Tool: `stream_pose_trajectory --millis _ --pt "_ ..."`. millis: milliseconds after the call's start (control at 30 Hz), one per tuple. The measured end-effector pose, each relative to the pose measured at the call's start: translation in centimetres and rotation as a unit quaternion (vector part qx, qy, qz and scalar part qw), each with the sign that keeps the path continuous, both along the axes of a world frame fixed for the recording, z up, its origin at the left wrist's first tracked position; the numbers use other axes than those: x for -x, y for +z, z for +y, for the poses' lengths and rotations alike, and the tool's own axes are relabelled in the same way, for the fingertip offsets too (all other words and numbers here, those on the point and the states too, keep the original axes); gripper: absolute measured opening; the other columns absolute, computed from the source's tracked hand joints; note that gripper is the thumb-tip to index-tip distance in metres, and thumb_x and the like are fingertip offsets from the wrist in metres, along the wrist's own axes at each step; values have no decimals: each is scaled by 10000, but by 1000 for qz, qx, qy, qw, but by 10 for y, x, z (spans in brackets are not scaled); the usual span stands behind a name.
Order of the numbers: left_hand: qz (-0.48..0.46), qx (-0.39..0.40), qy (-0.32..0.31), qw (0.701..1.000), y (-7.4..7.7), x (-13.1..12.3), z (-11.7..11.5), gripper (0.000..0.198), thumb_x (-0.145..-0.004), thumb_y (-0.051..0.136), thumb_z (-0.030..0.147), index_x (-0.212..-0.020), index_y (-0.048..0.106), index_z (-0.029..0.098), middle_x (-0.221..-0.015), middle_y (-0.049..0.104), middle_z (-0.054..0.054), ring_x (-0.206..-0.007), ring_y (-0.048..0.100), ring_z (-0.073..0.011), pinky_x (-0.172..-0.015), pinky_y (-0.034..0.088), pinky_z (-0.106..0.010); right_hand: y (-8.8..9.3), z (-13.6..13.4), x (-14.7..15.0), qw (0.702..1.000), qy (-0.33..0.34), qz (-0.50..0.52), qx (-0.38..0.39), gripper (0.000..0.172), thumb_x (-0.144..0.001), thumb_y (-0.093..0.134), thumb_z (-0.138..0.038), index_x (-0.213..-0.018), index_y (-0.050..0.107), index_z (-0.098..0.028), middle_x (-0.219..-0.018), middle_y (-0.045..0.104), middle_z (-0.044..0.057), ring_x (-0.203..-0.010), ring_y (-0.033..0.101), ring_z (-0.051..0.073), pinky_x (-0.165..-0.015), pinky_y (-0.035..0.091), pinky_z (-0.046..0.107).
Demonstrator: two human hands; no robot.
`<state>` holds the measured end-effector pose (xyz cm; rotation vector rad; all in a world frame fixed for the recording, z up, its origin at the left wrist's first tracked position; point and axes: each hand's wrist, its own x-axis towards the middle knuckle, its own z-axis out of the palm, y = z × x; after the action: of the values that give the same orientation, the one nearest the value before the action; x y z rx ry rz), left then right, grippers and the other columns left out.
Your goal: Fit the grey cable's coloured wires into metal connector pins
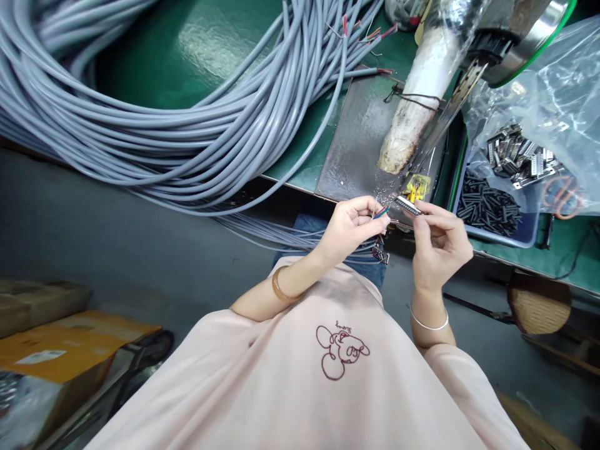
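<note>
My left hand (355, 224) is closed in a pinch on thin coloured wires (382, 212), whose ends stick out past the fingertips. Between the fingers and thumb of my right hand (438, 240) is a small metal multi-pin connector (407, 205), its pin side turned toward the wires. A narrow gap separates connector and wires. Just beyond both hands lies a dark metal plate (349, 140) on the bench, with a yellow piece (416, 186) at its front. Below the hands, finished-looking connectors (379, 250) on grey cables rest on my lap.
A big bundle of grey cables (201, 134) covers the bench's left. A white wrapped tube (417, 106) reaches down over the plate. At right, a blue bin (532, 234) holds black sleeves (485, 203), with bagged connectors (520, 156) and orange-handled scissors (562, 197) beside it.
</note>
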<state>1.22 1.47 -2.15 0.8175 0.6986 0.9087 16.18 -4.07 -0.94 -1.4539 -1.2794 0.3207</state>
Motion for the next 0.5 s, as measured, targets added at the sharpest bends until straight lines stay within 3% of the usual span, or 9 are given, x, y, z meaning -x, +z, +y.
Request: stream_pose_trajectory --millis 100,367,500 --pt "-2 -3 17 1000 -2 -1 2 274 -787 813 329 -772 603 153 -678 660 18 -524 522 -28 -581 491 -170 0 0 -2 1000 4 24 14 17 -940 647 -245 -927 638 -247 -1101 769 43 -967 764 202 -759 654 365" --pt "24 -48 66 996 -3 -8 8 323 -803 805 364 -745 569 152 -679 629 34 -467 428 -1 -486 399 -143 -8 7 -2 996 37 -84 -23 134 -852 722 -151 -830 617 -232 -1100 777 27 -981 763 205 -829 647 376" --pt "18 -74 91 993 -1 -10 10 294 -826 773 317 -732 539 166 -684 606 41 -528 515 -27 -556 466 -154 -3 13 -2 993 35 -104 -42 149 -837 733 -129 -810 633 -236 -1053 780 13 -952 767 204 -821 643 383"
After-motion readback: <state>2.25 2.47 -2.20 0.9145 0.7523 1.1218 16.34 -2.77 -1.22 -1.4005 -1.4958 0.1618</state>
